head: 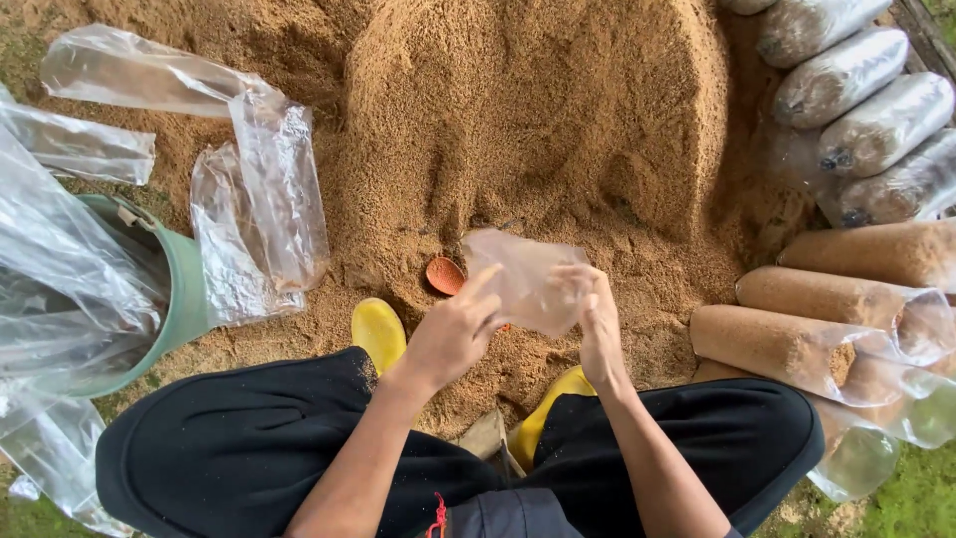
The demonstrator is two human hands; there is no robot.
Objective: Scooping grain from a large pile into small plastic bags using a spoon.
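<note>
A clear empty plastic bag (520, 274) is held up between both hands above a big heap of brown sawdust (538, 110). My left hand (453, 334) pinches the bag's left edge with its fingers. At the bag's right edge, my right hand (596, 324) grips it with curled fingers. A small orange scoop (444, 275) lies in the sawdust just left of the bag. Below the hands I see my black trousers and two yellow boots (378, 331).
A green bucket (184, 289) draped with empty clear bags (269, 199) lies at the left. Filled sawdust bags (797, 344) lie stacked at the right, with darker filled bags (856, 75) at the top right. Grass (911, 493) shows at the bottom right corner.
</note>
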